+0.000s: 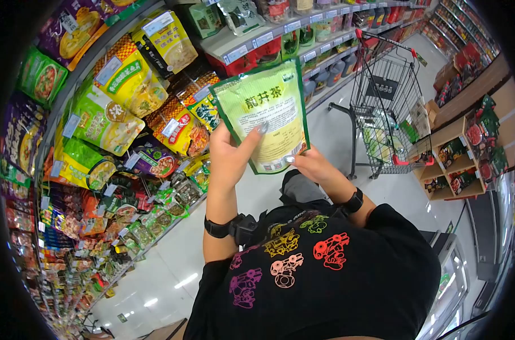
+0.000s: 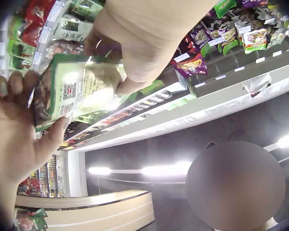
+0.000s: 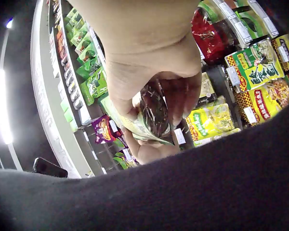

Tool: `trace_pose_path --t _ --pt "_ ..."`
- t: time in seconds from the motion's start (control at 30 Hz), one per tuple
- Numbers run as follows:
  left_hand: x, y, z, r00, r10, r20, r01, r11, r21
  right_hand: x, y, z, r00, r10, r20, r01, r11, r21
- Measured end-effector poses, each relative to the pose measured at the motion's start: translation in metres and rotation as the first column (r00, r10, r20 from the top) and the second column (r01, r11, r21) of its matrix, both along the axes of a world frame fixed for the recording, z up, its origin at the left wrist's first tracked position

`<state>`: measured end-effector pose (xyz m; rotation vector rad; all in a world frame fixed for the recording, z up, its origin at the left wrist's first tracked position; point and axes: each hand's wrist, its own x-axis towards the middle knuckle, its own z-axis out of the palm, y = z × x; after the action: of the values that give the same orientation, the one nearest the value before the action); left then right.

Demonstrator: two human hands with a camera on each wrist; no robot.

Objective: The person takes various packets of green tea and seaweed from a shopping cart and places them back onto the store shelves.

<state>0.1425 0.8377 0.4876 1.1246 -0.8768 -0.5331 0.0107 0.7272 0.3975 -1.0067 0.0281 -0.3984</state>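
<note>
Apparently to keep it flat and readable, the bag (image 1: pixel 281 105) is held up before the person (image 1: pixel 319 272), the left hand (image 1: pixel 229 154) pinching its left edge, the right hand (image 1: pixel 318 168) its lower right corner.

Open floor (image 1: pixel 331 130) between hanging packets (image 1: pixel 110 119) and shopping cart (image 1: pixel 382 88). Packets crowd outer side of left hand (image 1: pixel 230 156); loaded shelf (image 1: pixel 243 50) stands beyond bag (image 1: pixel 271 116).

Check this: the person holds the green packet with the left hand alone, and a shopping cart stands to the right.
Not alone: in the head view the right hand also holds the green packet, along with the left hand. The shopping cart does stand to the right.
</note>
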Motion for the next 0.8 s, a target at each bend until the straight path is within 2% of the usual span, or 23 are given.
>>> trace_pose_path --t 0.07,0.1,0.17,0.2,0.3,0.33,0.43,0.47,0.53,0.63,0.7,0.73,0.77,0.8 --pt "0.001 0.005 -0.002 1.0 0.015 -0.015 -0.015 1.0 0.025 0.007 0.002 -0.003 0.996 0.093 -0.012 -0.092 0.995 0.043" --pt "0.003 0.008 -0.004 0.999 0.028 -0.022 -0.027 0.999 0.039 0.011 0.001 -0.004 0.969 0.238 0.06 -0.245 0.955 0.167" --pt "0.007 0.013 -0.01 1.0 0.021 -0.01 -0.021 1.0 0.01 0.021 -0.003 -0.003 0.842 0.476 0.254 -0.539 0.759 0.364" --pt "0.009 0.016 -0.012 1.0 0.017 0.0 -0.017 1.0 -0.002 0.021 -0.002 0.002 0.793 0.513 0.328 -0.609 0.673 0.42" --pt "0.009 0.016 -0.018 0.996 -0.012 -0.093 0.009 1.0 -0.028 0.028 0.002 0.002 0.792 0.488 0.367 -0.594 0.473 0.651" --pt "0.004 0.015 -0.022 0.988 0.006 -0.157 -0.006 1.0 -0.001 0.041 -0.003 -0.005 0.822 0.521 0.23 -0.457 0.363 0.812" --pt "0.002 0.007 -0.03 0.992 -0.09 -0.09 0.093 0.995 0.03 0.051 -0.004 -0.007 0.602 0.701 0.383 -0.716 0.261 0.647" --pt "0.004 0.005 -0.03 0.992 -0.1 -0.077 0.109 0.988 0.11 0.053 -0.006 -0.008 0.535 0.731 0.423 -0.768 0.213 0.604" --pt "0.01 0.001 -0.03 0.991 -0.119 -0.056 0.13 0.954 0.271 0.051 -0.012 -0.013 0.494 0.761 0.421 -0.806 0.219 0.551" --pt "0.011 -0.012 -0.01 0.983 -0.119 0.139 0.038 0.876 0.481 0.053 -0.032 -0.03 0.536 0.788 0.304 -0.799 0.357 0.484" --pt "0.011 -0.031 -0.008 0.923 -0.004 0.384 -0.188 0.867 0.461 0.059 -0.054 -0.043 0.599 0.782 0.171 -0.773 0.509 0.38" --pt "0.015 -0.049 -0.021 0.796 0.085 0.599 -0.346 0.877 0.335 0.064 -0.067 -0.054 0.647 0.759 0.077 -0.743 0.604 0.288" --pt "0.016 -0.067 -0.024 0.617 0.178 0.767 -0.462 0.871 0.169 0.068 -0.083 -0.058 0.699 0.716 0.006 -0.7 0.681 0.215" --pt "0.014 -0.087 -0.021 0.57 0.142 0.809 -0.491 0.849 0.197 0.07 -0.1 -0.059 0.747 0.661 -0.063 -0.648 0.747 0.148"
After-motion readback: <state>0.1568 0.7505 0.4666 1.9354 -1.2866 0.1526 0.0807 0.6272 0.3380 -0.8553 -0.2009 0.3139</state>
